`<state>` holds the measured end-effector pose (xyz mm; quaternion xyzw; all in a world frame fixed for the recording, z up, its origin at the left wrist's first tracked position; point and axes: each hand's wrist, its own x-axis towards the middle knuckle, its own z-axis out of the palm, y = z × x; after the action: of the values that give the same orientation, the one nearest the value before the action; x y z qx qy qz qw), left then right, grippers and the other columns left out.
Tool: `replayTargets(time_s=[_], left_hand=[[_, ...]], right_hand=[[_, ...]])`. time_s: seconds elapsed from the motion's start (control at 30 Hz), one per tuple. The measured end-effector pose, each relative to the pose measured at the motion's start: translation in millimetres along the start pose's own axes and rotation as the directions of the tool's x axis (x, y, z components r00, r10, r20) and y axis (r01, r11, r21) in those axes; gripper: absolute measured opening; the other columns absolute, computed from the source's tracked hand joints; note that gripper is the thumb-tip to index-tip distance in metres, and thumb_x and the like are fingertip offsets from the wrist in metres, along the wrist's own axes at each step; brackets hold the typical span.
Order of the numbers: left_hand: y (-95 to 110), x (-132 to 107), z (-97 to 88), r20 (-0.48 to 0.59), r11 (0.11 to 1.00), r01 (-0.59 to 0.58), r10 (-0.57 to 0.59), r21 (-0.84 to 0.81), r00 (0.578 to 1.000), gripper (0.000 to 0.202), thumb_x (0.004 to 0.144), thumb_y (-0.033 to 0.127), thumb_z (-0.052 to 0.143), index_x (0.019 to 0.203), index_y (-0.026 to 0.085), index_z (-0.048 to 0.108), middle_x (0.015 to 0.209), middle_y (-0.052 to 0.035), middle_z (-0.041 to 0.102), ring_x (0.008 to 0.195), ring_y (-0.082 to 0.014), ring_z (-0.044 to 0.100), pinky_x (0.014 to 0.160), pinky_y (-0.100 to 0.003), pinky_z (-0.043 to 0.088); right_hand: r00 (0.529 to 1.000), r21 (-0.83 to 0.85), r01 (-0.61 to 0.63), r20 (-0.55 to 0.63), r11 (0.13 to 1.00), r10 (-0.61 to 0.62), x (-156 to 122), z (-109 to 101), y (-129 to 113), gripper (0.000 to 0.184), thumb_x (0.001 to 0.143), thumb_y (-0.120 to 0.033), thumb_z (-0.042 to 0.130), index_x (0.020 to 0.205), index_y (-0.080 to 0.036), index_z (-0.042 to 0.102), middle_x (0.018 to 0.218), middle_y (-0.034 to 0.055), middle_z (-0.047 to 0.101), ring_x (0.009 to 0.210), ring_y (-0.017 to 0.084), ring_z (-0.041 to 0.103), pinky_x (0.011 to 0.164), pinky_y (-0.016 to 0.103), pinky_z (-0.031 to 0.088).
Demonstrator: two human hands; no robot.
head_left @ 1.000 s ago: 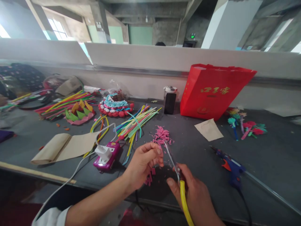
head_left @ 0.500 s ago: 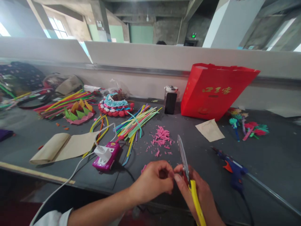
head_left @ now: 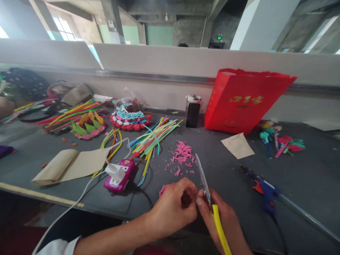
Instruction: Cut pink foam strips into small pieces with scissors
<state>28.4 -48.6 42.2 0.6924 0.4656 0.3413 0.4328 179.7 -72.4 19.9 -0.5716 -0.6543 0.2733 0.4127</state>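
Observation:
My right hand (head_left: 224, 221) grips yellow-handled scissors (head_left: 204, 181), blades closed and pointing up and away over the dark table (head_left: 305, 177). My left hand (head_left: 174, 207) is curled in a pinch right beside the scissors' pivot, touching my right thumb; what it pinches is hidden. A sliver of pink (head_left: 161, 191) shows at its far side. A heap of pink scraps (head_left: 182, 157) lies just beyond both hands.
A blue glue gun (head_left: 261, 189) lies right of my hands, a magenta power strip (head_left: 119, 175) with white plug to the left. Coloured strips (head_left: 152, 138), a brown paper sheet (head_left: 71, 164), a red bag (head_left: 245, 101), a dark bottle (head_left: 192, 111), craft flowers (head_left: 281, 143) sit farther back.
My left hand came back from the pink scrap heap toward me and closed in against my right hand. The scissors shifted slightly and their blades closed.

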Motion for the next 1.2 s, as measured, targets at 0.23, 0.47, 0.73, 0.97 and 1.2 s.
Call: replayTargets(time_s=[0.23,0.47,0.73,0.97,1.2], left_hand=[[-2,1,-1.8,0.042,0.997,0.061,-0.059,-0.053,0.997,0.009,0.071,0.013,0.055,0.071,0.016,0.063,0.058,0.0046,0.052,0.053,-0.0081,0.042,0.050,-0.020,0.032],[3,10,-12.8,0.048,0.742,0.232,-0.261,-0.629,0.964,0.007,0.069,0.020,0.066,0.070,0.016,0.061,0.057,0.0040,0.056,0.046,-0.0069,0.043,0.047,-0.020,0.035],[10,11,-24.7,-0.034,0.484,0.094,-0.248,-0.870,0.968,0.011,0.076,0.022,0.072,0.075,0.017,0.062,0.057,0.0031,0.061,0.053,-0.0081,0.054,0.052,-0.019,0.038],[9,12,-22.3,-0.069,0.477,0.051,-0.229,-0.877,0.971,0.008,0.077,0.020,0.071,0.076,0.017,0.063,0.060,0.0009,0.066,0.057,-0.0101,0.059,0.058,-0.021,0.044],[12,8,-19.7,-0.065,0.478,0.061,-0.244,-0.876,0.968,0.011,0.078,0.022,0.071,0.074,0.017,0.062,0.060,0.0011,0.065,0.056,-0.0090,0.057,0.053,-0.018,0.039]], right_hand=[[0.998,-0.051,0.053,-0.014,0.997,-0.053,1,-5,1,0.030,0.094,-0.046,0.043,0.082,-0.023,0.058,0.066,0.0003,0.067,0.057,0.015,0.065,0.052,0.021,0.048],[0.995,-0.155,0.094,0.002,0.983,-0.095,1,-6,7,0.027,0.092,-0.049,0.048,0.096,-0.024,0.056,0.062,-0.0036,0.064,0.048,0.014,0.062,0.049,0.021,0.048],[0.972,-0.294,0.220,0.142,0.930,-0.185,-1,-1,14,0.029,0.091,-0.048,0.050,0.107,-0.024,0.049,0.065,-0.0043,0.065,0.055,0.016,0.067,0.051,0.024,0.049],[0.951,-0.322,0.304,0.155,0.897,-0.267,-3,0,14,0.026,0.094,-0.047,0.046,0.105,-0.024,0.049,0.073,-0.0016,0.069,0.059,0.018,0.070,0.052,0.025,0.051],[0.941,-0.304,0.336,0.151,0.891,-0.304,-8,4,16,0.027,0.096,-0.050,0.042,0.098,-0.024,0.050,0.060,-0.0049,0.065,0.046,0.017,0.066,0.043,0.022,0.044]])
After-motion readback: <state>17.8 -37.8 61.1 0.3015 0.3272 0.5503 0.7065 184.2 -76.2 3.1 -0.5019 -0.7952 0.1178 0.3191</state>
